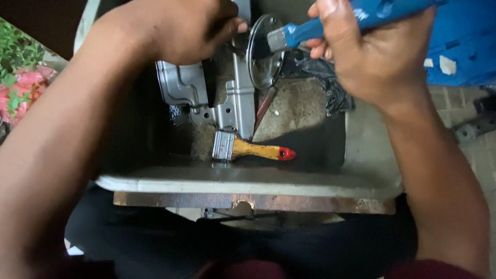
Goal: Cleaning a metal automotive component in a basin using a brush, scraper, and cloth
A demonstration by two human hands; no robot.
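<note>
Head view, looking down into a shallow grey tray (248,183) set across the person's lap.

Item 1: round metal disc (264,51), held on edge at the tray's far end, joined to a grey pressed-metal bracket (235,98) that runs back toward the near rim.
Item 2: blue-handled brush (330,26), bristle end against the disc face. Right hand (367,57) closed tight around its handle, above the tray's far right corner.
Item 3: left hand (178,28), fingers curled shut on the top of the bracket, just left of the disc; the exact grip is hidden under the knuckles.
Item 4: second brush, yellow handle with red tip (253,150), lying flat on the tray floor, touching the bracket's near end.
Item 5: black plastic sheet (330,85), crumpled, right of the disc beneath the right hand.

Tray floor between the yellow brush and near rim lies open. Wooden board (253,201) under the near rim. Blue crate (460,46) far right, well apart.
</note>
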